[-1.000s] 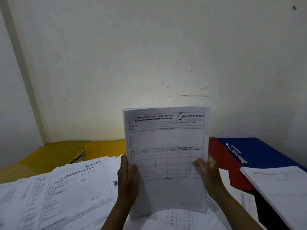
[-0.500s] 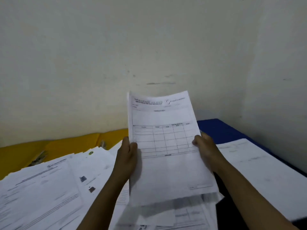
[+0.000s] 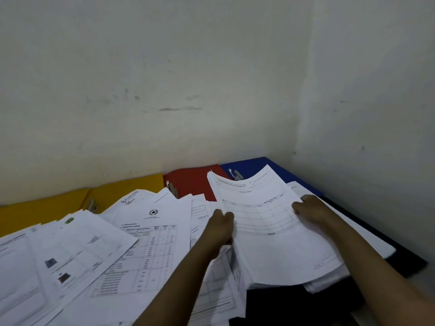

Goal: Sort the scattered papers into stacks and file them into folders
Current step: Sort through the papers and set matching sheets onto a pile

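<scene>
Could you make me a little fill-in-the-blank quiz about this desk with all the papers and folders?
1. Both hands, the left hand and the right hand, hold a bundle of ____.
2. The folder between the yellow folder and the blue folder is ____.
3. The scattered sheets lie mostly to the ____ of the held bundle.

Missing words: papers; red; left

I am seeing my left hand [image 3: 221, 225] and my right hand [image 3: 310, 209] holding a stack of papers [image 3: 273, 231] by its two sides. The stack is tilting down over another white pile [image 3: 367, 241] on the right. Loose papers [image 3: 113, 250] are lying spread out on the left. A yellow folder [image 3: 122, 187], a red folder [image 3: 193, 182] and a blue folder [image 3: 249, 167] are lying along the white wall [image 3: 188, 78].
</scene>
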